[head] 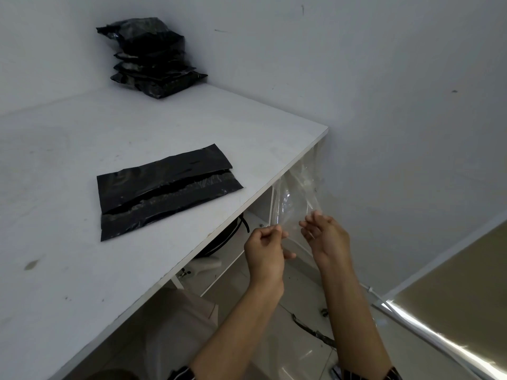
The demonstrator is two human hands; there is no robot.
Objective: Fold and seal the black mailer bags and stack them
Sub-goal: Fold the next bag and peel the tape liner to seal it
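A flat black mailer bag [167, 187] lies on the white table [68, 165], partly folded, with its flap lifted along the long edge. A stack of several folded black mailer bags [153, 61] stands in the far corner against the wall. Both hands are off the table's right edge, below its level. My left hand [264, 250] and my right hand [326, 234] each pinch a clear plastic film [297, 193] that hangs down from the table's corner.
Grey walls close in behind and to the right. Under the table are white frame pieces, a black cable [244, 222] and a tiled floor. A tan panel with a bright metal edge [439, 319] lies at the lower right.
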